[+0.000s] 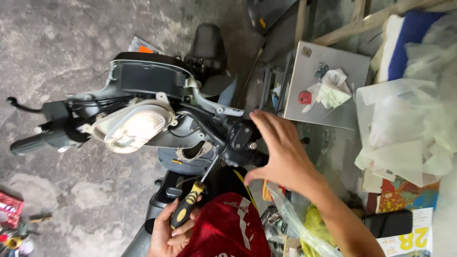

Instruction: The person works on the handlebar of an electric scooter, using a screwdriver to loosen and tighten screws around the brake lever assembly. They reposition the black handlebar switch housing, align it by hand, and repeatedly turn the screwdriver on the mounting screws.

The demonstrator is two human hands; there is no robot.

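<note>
A scooter's handlebar assembly (157,109) stands in front of me with its cover off, showing the white headlight housing (133,126). My left hand (166,235) grips the yellow and black handle of a screwdriver (190,202). Its shaft points up at the dark switch housing (240,135) on the right side of the bar. My right hand (281,152) hovers with fingers spread, right beside that switch housing and over the right grip, and it holds nothing. Red cloth (228,226) covers the space below the screwdriver.
A grey metal box (304,102) with a crumpled rag (333,88) and a small red piece stands to the right. Clear plastic sheets (404,128) pile up at far right. Small parts and a red tray (9,209) lie on the concrete floor at lower left.
</note>
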